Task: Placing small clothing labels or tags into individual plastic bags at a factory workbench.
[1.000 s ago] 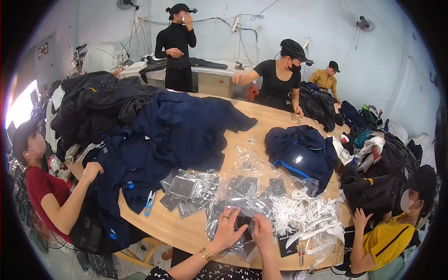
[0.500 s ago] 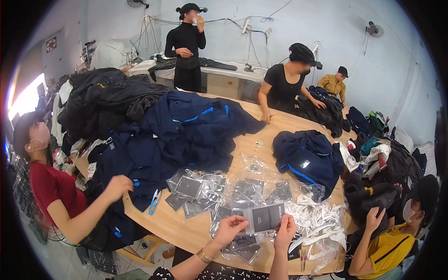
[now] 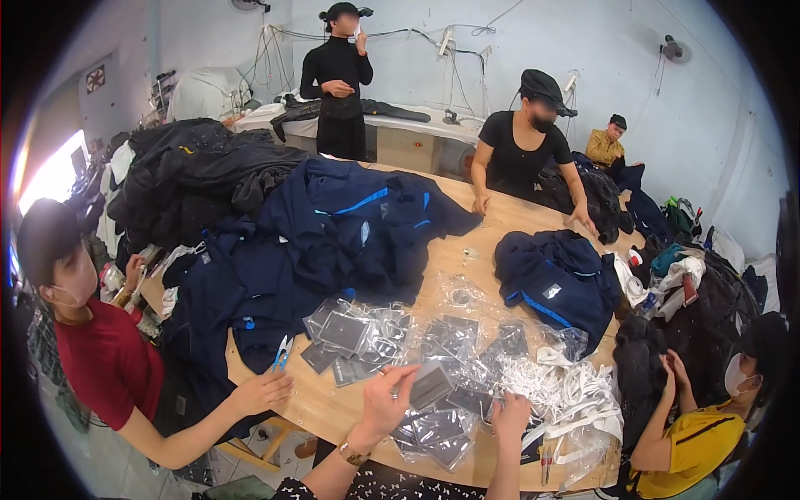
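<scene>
While the left hand (image 3: 385,400) pinches a small grey rectangular packet (image 3: 431,385) by its lower left corner, thumb and fingers pressed together on it, the packet hangs tilted just above the wooden counter (image 3: 325,410); the right hand (image 3: 510,414) rests lower, fingers curled onto the clear plastic packets (image 3: 433,429) at the near edge, though whether it grips one cannot be told; a scatter of similar flat clear sleeves with dark grey inserts (image 3: 354,333) lies left of the hands, too many and too overlapped to count; a heap of white strips (image 3: 554,387) sits to the right; blue-handled snips (image 3: 281,353) lie near a co-worker's hand (image 3: 265,392); two piles of navy jackets show, a large one (image 3: 333,233) and a smaller one (image 3: 554,279); five other people are around the counter.
</scene>
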The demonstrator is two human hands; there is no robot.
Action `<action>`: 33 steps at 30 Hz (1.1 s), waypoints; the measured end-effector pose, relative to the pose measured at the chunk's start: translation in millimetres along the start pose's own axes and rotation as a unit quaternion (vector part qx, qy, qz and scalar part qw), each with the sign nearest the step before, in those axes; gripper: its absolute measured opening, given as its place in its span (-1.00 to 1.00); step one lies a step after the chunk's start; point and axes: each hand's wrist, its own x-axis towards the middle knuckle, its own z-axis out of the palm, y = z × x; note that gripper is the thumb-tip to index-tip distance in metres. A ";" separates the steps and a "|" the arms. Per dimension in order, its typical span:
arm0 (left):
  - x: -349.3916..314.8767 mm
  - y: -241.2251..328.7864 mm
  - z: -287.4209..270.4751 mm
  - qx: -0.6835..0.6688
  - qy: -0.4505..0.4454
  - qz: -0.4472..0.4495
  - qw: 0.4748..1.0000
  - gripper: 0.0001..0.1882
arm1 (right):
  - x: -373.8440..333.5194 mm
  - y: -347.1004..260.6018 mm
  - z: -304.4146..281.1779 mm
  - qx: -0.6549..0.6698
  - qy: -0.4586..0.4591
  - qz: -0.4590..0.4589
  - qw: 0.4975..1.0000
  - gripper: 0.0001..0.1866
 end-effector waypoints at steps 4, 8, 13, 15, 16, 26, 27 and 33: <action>3.5 -4.1 -4.9 -0.039 0.018 -0.064 0.997 -0.84 | -12.3 26.1 23.8 0.011 0.072 -0.021 0.997 -0.87; 5.8 -4.4 -4.8 -0.095 0.028 -0.121 0.988 -0.84 | -7.1 34.6 19.4 0.067 0.113 -0.011 0.991 -0.90; 3.1 -3.5 -5.0 -0.116 0.032 -0.118 0.986 -0.84 | 2.5 30.1 3.7 0.136 0.161 0.045 0.977 -0.92; -2.2 -3.6 -5.4 -0.119 0.028 -0.115 0.986 -0.84 | 2.8 27.0 -6.0 0.139 0.188 0.023 0.972 -0.91; -4.2 -4.9 -4.7 -0.113 0.014 -0.120 0.986 -0.85 | 3.5 25.7 -8.4 0.140 0.187 0.020 0.972 -0.91; -6.1 11.2 5.9 -0.074 -0.058 -0.140 0.986 -0.86 | 27.4 -38.2 -70.3 0.404 0.028 0.047 0.913 -0.80; -5.2 7.5 7.1 -0.084 -0.045 -0.139 0.986 -0.87 | 29.3 -50.3 -73.8 0.403 0.008 0.033 0.914 -0.82; 0.4 -3.7 1.0 -0.165 -0.013 -0.166 0.972 -0.89 | 16.3 -29.7 -32.9 0.293 -0.119 0.085 0.945 -0.84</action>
